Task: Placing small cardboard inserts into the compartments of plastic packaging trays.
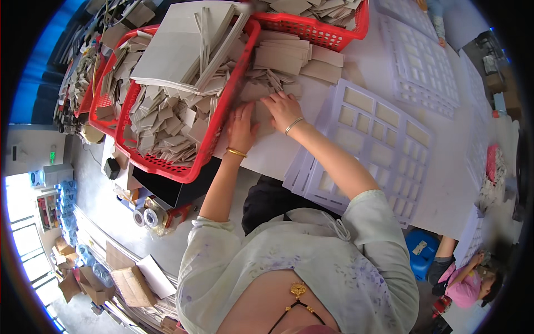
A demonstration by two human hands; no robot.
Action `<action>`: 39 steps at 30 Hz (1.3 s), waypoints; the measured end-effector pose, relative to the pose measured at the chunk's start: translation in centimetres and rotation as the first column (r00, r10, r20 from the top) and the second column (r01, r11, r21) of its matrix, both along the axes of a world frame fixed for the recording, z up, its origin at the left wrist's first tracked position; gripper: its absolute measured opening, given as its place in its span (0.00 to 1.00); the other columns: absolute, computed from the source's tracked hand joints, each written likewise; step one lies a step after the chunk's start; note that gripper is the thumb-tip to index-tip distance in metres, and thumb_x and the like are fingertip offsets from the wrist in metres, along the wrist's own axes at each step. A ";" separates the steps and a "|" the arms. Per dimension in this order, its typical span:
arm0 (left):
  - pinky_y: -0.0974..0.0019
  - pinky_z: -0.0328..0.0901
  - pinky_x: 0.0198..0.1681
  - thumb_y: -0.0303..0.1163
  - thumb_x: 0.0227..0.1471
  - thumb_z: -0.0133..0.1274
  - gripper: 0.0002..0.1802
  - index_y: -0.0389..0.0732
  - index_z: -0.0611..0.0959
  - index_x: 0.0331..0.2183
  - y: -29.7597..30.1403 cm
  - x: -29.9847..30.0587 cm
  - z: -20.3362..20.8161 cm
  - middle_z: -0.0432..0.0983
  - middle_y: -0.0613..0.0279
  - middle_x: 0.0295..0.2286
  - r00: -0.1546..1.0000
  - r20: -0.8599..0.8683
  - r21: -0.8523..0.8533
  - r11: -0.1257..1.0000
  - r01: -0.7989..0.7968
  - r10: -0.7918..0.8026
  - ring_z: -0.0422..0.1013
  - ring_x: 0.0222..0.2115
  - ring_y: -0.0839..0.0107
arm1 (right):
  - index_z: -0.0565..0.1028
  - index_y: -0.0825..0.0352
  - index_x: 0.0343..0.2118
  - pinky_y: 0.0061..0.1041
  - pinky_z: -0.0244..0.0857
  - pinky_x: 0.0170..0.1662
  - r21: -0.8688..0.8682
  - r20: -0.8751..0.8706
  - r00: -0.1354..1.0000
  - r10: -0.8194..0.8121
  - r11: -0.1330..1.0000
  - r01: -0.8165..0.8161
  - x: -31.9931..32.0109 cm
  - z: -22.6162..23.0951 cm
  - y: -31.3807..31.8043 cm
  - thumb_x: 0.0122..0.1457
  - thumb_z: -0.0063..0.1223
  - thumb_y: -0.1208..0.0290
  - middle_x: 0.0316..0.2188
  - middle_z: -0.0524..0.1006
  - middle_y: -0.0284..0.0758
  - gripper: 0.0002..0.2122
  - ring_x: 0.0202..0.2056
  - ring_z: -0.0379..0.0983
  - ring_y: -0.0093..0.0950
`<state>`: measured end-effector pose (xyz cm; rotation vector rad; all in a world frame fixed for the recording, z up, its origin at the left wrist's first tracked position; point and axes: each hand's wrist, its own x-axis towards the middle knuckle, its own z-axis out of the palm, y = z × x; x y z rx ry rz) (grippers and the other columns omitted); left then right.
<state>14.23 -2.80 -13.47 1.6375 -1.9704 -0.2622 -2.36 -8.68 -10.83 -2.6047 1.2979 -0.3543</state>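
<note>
Both my hands are at the table beside the front red basket. My left hand [242,132], with a gold bangle at the wrist, is against the left side of a grey cardboard piece [261,116]. From the right, my right hand [285,113], with a silver bangle, grips the same piece, its fingers bent over the far part. Whether more pieces lie under it cannot be made out. Just beyond my fingers, loose grey cardboard pieces [281,58] are heaped on the table.
The red basket [186,175] is full of cardboard pieces, with large grey sheets [181,42] on top. Another red basket [334,38] stands behind. White frame panels with cut-out windows [364,142] are stacked right of my forearm. Another person [467,284] sits at the far right.
</note>
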 end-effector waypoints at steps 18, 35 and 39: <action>0.80 0.63 0.18 0.16 0.48 0.48 0.26 0.41 0.71 0.51 4.0 -9.3 6.8 0.66 0.69 0.24 0.620 -0.784 0.304 0.895 0.325 0.041 0.74 0.22 0.79 | 0.69 0.64 0.49 0.15 0.66 0.24 0.641 0.627 0.306 -0.716 0.698 0.320 -24.2 6.2 10.4 0.52 0.53 0.82 0.24 0.71 0.27 0.19 0.24 0.72 0.17; 0.63 0.67 0.27 0.23 0.42 0.55 0.20 0.41 0.77 0.41 5.3 -16.8 3.8 0.71 0.59 0.25 0.873 -0.347 0.253 0.862 0.439 -0.342 0.71 0.25 0.62 | 0.73 0.67 0.41 0.14 0.62 0.22 0.640 0.644 0.273 -0.715 0.699 0.319 -24.4 3.1 12.5 0.53 0.54 0.79 0.22 0.72 0.27 0.11 0.20 0.68 0.13; 0.61 0.68 0.29 0.26 0.42 0.56 0.15 0.43 0.79 0.37 6.5 -16.7 5.5 0.72 0.61 0.28 0.952 -0.162 0.206 0.935 0.290 -0.259 0.71 0.28 0.61 | 0.74 0.66 0.39 0.16 0.62 0.19 0.692 0.529 0.397 -0.750 0.652 0.310 -23.1 2.5 11.3 0.54 0.53 0.78 0.22 0.72 0.28 0.10 0.18 0.70 0.16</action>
